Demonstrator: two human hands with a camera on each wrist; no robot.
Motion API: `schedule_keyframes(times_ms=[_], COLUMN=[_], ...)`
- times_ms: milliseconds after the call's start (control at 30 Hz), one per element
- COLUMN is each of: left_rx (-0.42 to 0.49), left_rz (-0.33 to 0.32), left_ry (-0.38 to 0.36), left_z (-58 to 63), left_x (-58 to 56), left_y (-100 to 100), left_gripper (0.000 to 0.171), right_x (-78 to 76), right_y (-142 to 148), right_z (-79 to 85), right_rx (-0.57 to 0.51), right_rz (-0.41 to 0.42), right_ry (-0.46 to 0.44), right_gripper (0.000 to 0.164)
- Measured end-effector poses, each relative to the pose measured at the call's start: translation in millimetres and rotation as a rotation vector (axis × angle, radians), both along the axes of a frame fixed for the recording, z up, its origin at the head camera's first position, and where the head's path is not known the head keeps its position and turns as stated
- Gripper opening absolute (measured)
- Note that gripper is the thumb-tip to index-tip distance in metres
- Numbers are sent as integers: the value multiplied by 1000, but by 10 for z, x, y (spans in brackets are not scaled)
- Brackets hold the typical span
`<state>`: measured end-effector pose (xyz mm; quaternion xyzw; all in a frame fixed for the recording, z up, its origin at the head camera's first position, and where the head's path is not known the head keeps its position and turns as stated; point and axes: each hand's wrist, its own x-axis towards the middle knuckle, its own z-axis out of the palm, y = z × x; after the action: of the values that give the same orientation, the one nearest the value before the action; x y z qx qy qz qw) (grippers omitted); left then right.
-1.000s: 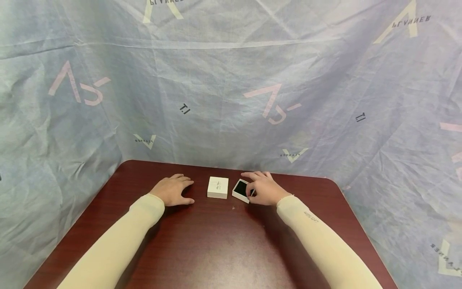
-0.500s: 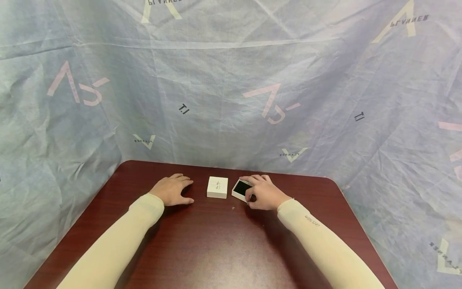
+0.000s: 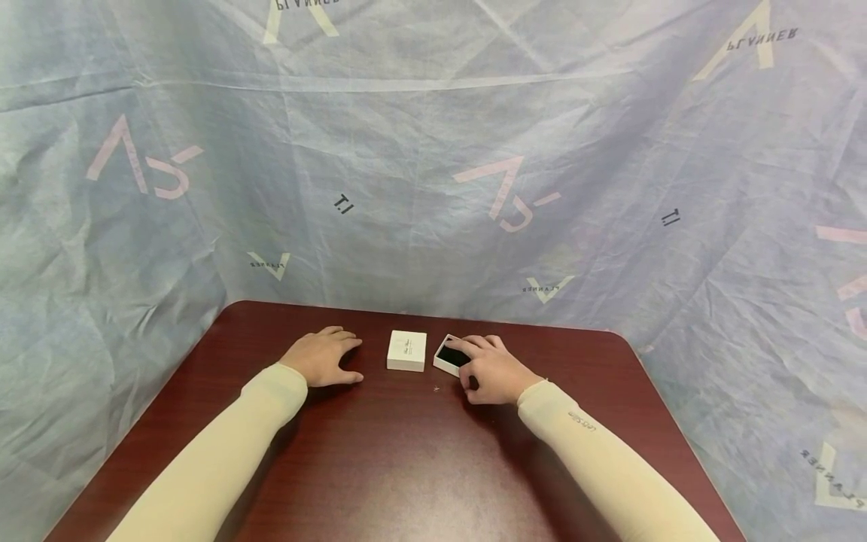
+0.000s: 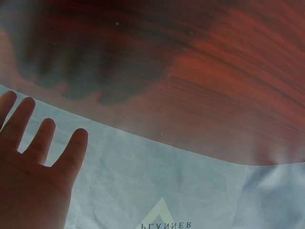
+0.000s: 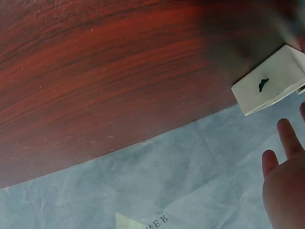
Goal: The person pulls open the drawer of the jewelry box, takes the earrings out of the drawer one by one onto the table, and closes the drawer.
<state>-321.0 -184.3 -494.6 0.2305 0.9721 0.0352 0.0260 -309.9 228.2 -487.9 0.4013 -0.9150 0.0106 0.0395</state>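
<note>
In the head view, a small white lidded box [image 3: 406,351] with dark lettering on top sits near the far table edge. Right of it stands a small uncovered white box [image 3: 445,366] with a black inside [image 3: 452,356], turned at an angle. My right hand [image 3: 493,370] lies over its right part, one finger reaching onto the black inside. Its index finger and thumb curl towards each other at the near side; whether they pinch anything is hidden. My left hand [image 3: 323,357] rests left of the lidded box, fingers spread and holding nothing.
A tiny pale speck or object [image 3: 436,389] lies on the dark red wooden table [image 3: 379,452], in front of the boxes. Printed grey-blue cloth [image 3: 406,188] hangs just behind the table and at both sides.
My right hand has shifted slightly towards me, and a finger now reaches into the uncovered box. My left hand and both boxes stay put.
</note>
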Motion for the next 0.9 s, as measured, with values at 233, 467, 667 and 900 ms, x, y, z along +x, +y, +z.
schedule_keyframes(times_ms=[233, 467, 667, 900], left_rx=[-5, -6, -3, -3], left_rz=[4, 5, 2, 11], left_ry=[-1, -1, 1, -3], left_z=[-7, -22, -18, -3], left_x=[3, -8, -6, 11], left_y=[-9, -14, -12, -13], left_gripper=[85, 85, 84, 85], right_x=[25, 42, 42, 65], right_y=[-16, -38, -23, -16], right_z=[-5, -44, -85, -35], right_rx=[3, 31, 60, 38], right_rz=[7, 37, 41, 46], right_ry=[6, 46, 54, 54], right_gripper=[36, 36, 37, 34])
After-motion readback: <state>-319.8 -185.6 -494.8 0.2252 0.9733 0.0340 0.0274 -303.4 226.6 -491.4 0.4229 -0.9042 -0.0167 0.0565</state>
